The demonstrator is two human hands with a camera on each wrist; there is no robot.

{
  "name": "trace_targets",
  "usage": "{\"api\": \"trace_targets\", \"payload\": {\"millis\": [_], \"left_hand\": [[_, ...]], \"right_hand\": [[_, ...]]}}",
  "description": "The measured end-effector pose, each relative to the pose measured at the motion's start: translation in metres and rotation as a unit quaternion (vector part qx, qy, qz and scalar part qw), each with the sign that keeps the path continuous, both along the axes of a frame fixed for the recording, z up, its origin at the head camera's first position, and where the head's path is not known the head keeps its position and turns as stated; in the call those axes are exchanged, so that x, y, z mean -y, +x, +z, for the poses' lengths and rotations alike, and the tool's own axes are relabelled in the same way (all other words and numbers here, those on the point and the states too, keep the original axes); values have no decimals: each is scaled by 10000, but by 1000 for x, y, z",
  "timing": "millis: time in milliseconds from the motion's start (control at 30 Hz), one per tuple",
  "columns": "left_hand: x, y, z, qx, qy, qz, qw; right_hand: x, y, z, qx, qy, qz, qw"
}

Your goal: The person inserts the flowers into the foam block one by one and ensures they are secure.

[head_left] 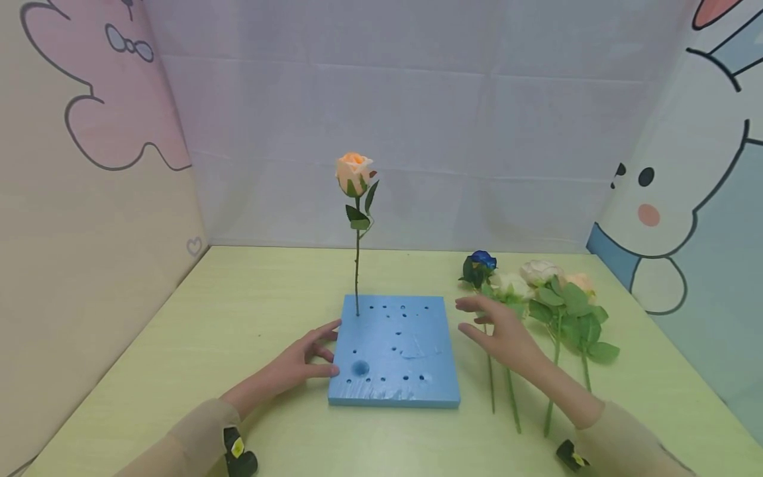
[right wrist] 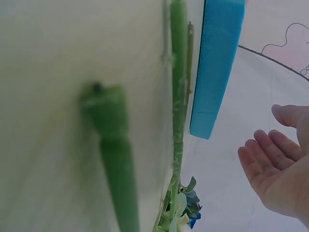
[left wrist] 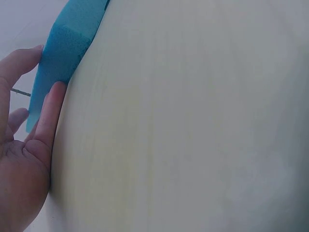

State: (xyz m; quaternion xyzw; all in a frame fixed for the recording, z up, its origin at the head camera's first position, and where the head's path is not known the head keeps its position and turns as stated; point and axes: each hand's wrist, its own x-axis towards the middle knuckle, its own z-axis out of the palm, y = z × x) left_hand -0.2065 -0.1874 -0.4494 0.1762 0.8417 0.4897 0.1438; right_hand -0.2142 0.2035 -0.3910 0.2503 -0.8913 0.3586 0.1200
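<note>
A blue foam block [head_left: 381, 344] dotted with small holes lies flat on the table. One peach rose [head_left: 354, 175] stands upright in it, its stem in a hole near the back left corner. My left hand [head_left: 301, 361] rests against the block's left side; in the left wrist view its fingers [left wrist: 50, 108] touch the foam edge. Above the stems to the right of the block, my right hand [head_left: 507, 334] hovers with fingers relaxed, holding nothing. Beside it lie a blue rose [head_left: 481, 260], a cream rose [head_left: 512, 285], a white rose [head_left: 540, 271] and another peach rose [head_left: 581, 285].
The lying flowers' green stems [right wrist: 178, 96] point toward the table's front edge, with broad leaves [head_left: 575, 311] spread at the right. A pale curtain [head_left: 405, 132] hangs behind the table [head_left: 268, 285], and printed cartoon panels stand on both sides.
</note>
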Motion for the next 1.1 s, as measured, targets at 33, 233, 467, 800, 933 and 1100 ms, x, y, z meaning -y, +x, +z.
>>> {"api": "trace_targets", "payload": {"millis": [33,233,467,800,933,1100], "left_hand": [[0,0,0,-4,-3,0,10000],[0,0,1,-39,-106,13,9999],[-1,0,1,-9,-134,67,9999],[-1,0,1,22,-118,62,9999],[-1,1,2,0,-127,68,9999],[-1,0,1,24,-140,81,9999]], "right_hand": [[-2,1,-1,-19,23,-17,10000],[-12,6,-7,28,156,-265,9995],[-23,14,-9,134,324,-426,9985],[-35,20,-12,399,542,-582,9960],[-41,20,-13,485,608,-596,9952],[-47,21,-15,602,625,-586,9945]]}}
